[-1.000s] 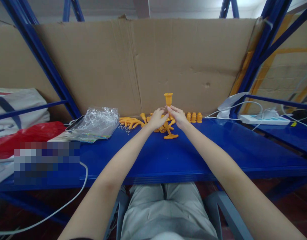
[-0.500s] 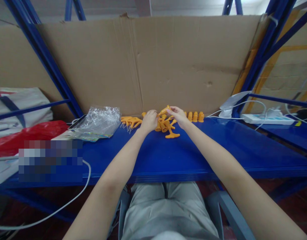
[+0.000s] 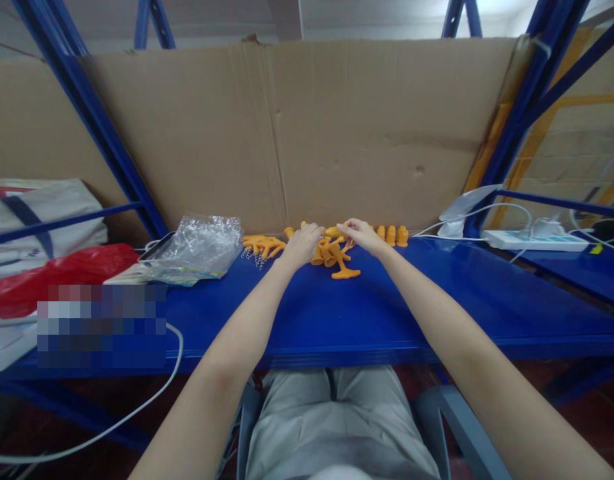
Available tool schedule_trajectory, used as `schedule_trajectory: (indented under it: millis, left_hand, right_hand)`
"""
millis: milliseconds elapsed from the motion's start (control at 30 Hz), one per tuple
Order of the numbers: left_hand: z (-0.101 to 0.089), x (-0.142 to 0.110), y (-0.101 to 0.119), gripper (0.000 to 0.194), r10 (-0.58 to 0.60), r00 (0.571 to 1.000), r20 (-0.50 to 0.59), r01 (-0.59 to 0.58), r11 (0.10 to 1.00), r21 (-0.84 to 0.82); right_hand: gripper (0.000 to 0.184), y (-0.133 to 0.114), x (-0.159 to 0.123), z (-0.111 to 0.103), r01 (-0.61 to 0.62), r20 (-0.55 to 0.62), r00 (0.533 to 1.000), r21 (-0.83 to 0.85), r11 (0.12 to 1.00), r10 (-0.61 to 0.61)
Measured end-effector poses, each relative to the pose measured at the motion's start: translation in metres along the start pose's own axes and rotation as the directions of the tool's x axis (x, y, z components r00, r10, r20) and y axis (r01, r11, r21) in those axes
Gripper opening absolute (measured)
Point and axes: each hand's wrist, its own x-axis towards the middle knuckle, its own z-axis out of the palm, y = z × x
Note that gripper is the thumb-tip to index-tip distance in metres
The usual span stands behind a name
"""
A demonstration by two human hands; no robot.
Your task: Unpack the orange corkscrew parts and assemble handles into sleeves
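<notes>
Between my two hands is an orange plastic corkscrew piece [image 3: 335, 231], held low over a loose pile. My right hand [image 3: 363, 235] pinches its right end with thumb and fingers. Curled fingers of my left hand [image 3: 303, 245] close at its left end, and they partly hide it. Below lie more orange corkscrew parts [image 3: 329, 253], with one T-shaped handle [image 3: 345, 273] nearest me. To the left, several orange handles with metal spirals [image 3: 261, 247] lie in a group. Orange cup-shaped sleeves [image 3: 391, 235] stand in a row right of my right hand.
A blue shelf table [image 3: 337, 320] holds everything, with a cardboard sheet [image 3: 377, 133] upright behind. Clear plastic bags [image 3: 197, 247] and a red bag [image 3: 67, 277] lie left. A white power strip [image 3: 537, 240] with cables sits right. A white cable [image 3: 179, 347] hangs over the front edge.
Both hands have come slightly down and to the right with the orange piece, which was tilted and now lies more level between them.
</notes>
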Motion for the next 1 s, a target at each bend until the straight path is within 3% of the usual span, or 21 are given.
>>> schedule_trajectory:
  millis: [133, 267, 467, 833, 1000]
  left_hand:
    - [-0.005, -0.001, 0.005, 0.024, 0.004, 0.999, 0.044, -0.005, 1.000, 0.025]
    - [-0.006, -0.002, 0.010, 0.027, 0.046, 0.998, 0.051, -0.052, 0.992, 0.114]
    - [-0.005, -0.002, 0.014, 0.031, 0.062, 0.997, 0.050, -0.069, 0.987, 0.144]
    - [-0.004, -0.002, 0.017, 0.025, -0.039, 0.999, 0.017, 0.037, 0.994, 0.106]
    - [0.003, 0.003, 0.007, 0.026, -0.103, 0.994, 0.037, 0.104, 0.993, -0.047]
  right_hand:
    - [0.041, 0.002, 0.001, -0.004, 0.096, 0.084, 0.993, -0.154, 0.983, -0.084]
    - [0.032, 0.003, 0.001, -0.012, 0.199, 0.192, 0.971, -0.313, 0.929, -0.144]
    - [0.025, 0.004, 0.001, -0.008, 0.245, 0.215, 0.964, -0.506, 0.827, -0.155]
    - [0.026, -0.009, -0.006, 0.000, 0.339, 0.225, 0.937, -0.776, 0.532, -0.268]
    - [0.028, -0.009, -0.007, 0.002, 0.405, 0.274, 0.895, -0.830, 0.384, -0.351]
